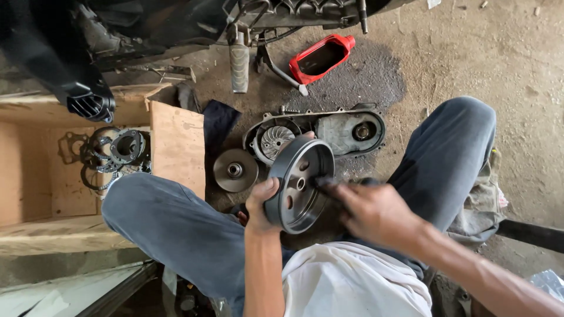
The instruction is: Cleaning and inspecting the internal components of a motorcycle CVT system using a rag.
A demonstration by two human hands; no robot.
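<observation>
2 hands: left (261, 205) grips clutch drum (299, 183), right (376, 214) reaches inside.

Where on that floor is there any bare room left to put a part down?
Bare concrete lies right of the red container, beyond the raised knee. The wooden box has open floor on its left half, beside the stacked rings. It is crowded between the legs: engine cover, round disc, and the drum the left hand holds.

A red cut-open container (322, 57) lies on the dirt floor (470, 53); gaskets and rings (111, 154) fill a wooden crate (176, 147).
</observation>
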